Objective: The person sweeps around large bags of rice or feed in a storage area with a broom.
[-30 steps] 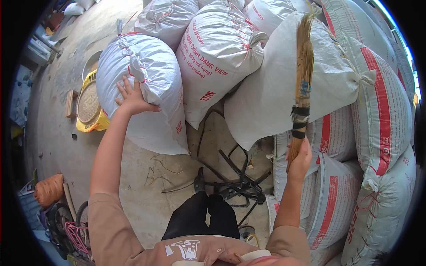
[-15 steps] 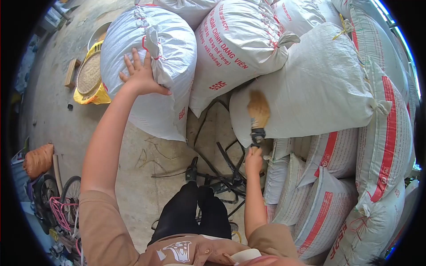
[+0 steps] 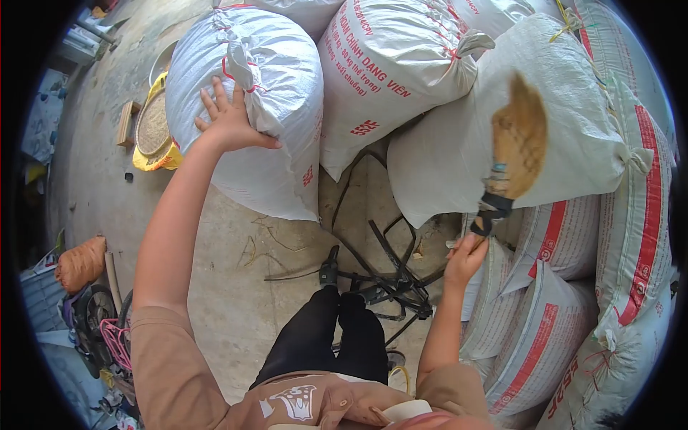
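My left hand (image 3: 235, 123) lies with fingers spread on the side of a full white woven sack (image 3: 281, 168), just beside its tied neck. My right hand (image 3: 466, 258) is wrapped round the handle of a short hand broom (image 3: 517, 143) with tan bristles and black tape at its base. The broom points upward, its bristles overlapping a plain white sack (image 3: 437, 161) that lies on its side. Between these two, a white sack with red print (image 3: 394, 64) leans with its tied neck to the right.
Black metal frame pieces (image 3: 394, 279) lie on the concrete floor (image 3: 229, 315) near my feet. More sacks (image 3: 527, 351) are stacked at the right. On the left stand a basket of grain (image 3: 152, 125) on yellow plastic, a wooden block (image 3: 127, 123) and a bicycle (image 3: 115, 340).
My right hand has moved to the right, raising the hand broom up and across the plain sack. The left hand stays on its sack while the view shifts slightly.
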`<state>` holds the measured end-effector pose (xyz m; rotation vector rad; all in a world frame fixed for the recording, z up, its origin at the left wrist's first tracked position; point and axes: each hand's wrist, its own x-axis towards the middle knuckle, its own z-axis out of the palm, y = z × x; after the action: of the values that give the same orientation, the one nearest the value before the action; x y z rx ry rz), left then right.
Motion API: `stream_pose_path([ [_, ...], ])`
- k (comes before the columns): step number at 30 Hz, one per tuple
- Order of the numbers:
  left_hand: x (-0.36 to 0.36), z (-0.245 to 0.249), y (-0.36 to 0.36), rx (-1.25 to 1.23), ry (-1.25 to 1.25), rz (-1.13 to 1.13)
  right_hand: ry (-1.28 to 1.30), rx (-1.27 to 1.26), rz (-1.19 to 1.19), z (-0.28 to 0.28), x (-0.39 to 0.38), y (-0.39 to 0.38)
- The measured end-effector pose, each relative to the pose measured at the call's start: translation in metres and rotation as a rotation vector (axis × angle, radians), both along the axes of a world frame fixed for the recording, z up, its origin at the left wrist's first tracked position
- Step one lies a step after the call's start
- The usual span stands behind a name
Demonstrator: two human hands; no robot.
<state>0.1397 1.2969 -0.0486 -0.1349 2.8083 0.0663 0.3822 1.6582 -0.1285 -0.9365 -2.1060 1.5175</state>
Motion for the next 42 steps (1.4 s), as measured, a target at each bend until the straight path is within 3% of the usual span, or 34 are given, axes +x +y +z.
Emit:
stream_pose_path([
  [2, 0.002, 0.0, 0.001, 0.005, -0.003, -0.004, 0.304, -0.026, -0.077, 0.025, -0.011, 0.013],
  [6, -0.002, -0.004, -0.001, -0.01, -0.009, 0.007, 0.181, -0.126, -0.178, -0.013, -0.002, 0.045],
  [8, -0.003, -0.003, 0.001, -0.019, -0.016, 0.006, -0.047, 0.674, -0.07, -0.086, 0.022, 0.051],
  [10, -0.001, -0.003, 0.001, -0.033, -0.026, 0.015, -0.499, 0.608, 0.043, -0.127, 0.056, 0.027],
  [12, -0.002, -0.003, 0.001, -0.038, -0.028, 0.012, -0.984, 0.377, 0.26, -0.154, 0.072, 0.002],
  [14, -0.002, -0.005, 0.0, -0.04, -0.026, 0.013, -1.047, 0.337, 0.447, -0.288, 0.134, 0.019],
  [16, -0.004, -0.005, 0.0, -0.047, -0.019, 0.009, -1.11, 0.31, 0.454, -0.309, 0.145, 0.021],
  [18, -0.003, -0.006, -0.001, -0.035, -0.02, 0.007, -1.193, 0.271, 0.465, -0.301, 0.144, 0.01],
  [20, -0.002, -0.008, 0.0, -0.058, -0.027, 0.013, -1.05, 0.256, 0.367, -0.23, 0.096, -0.005],
  [23, -0.001, -0.007, 0.004, -0.06, -0.017, 0.019, -0.76, 0.285, 0.359, -0.178, 0.039, -0.02],
  [25, 0.001, -0.006, 0.005, -0.054, -0.008, 0.023, -0.657, 0.292, 0.321, -0.17, 0.008, -0.032],
  [27, 0.001, -0.005, 0.005, -0.033, 0.004, 0.021, -0.32, 0.352, 0.158, -0.172, -0.017, -0.041],
  [28, 0.001, -0.005, 0.006, -0.036, 0.006, 0.02, -0.319, 0.35, 0.157, -0.175, -0.029, -0.047],
  [31, 0.001, -0.007, 0.003, -0.041, 0.005, 0.02, -0.727, 0.309, 0.203, -0.196, -0.059, -0.061],
  [32, 0.001, -0.008, 0.003, -0.033, 0.009, 0.022, -0.727, 0.3, 0.204, -0.215, -0.059, -0.064],
  [34, 0.0, -0.009, 0.003, -0.034, 0.011, 0.022, -1.008, 0.298, 0.226, -0.287, -0.053, -0.065],
  [36, -0.002, -0.007, 0.004, -0.025, -0.022, 0.034, -1.159, 0.14, 0.207, -0.366, -0.019, -0.065],
  [38, -0.003, -0.006, 0.006, -0.037, -0.05, 0.034, -1.477, -0.239, 0.417, -0.346, -0.008, -0.067],
  [39, -0.003, -0.004, 0.006, -0.037, -0.078, 0.04, -1.48, -0.243, 0.416, -0.34, 0.009, -0.071],
  [41, -0.002, -0.005, 0.005, -0.035, -0.061, 0.041, -1.211, 0.095, 0.495, -0.329, 0.027, -0.069],
  [42, -0.002, -0.006, 0.005, -0.037, -0.053, 0.045, -1.209, 0.101, 0.492, -0.312, 0.021, -0.07],
])
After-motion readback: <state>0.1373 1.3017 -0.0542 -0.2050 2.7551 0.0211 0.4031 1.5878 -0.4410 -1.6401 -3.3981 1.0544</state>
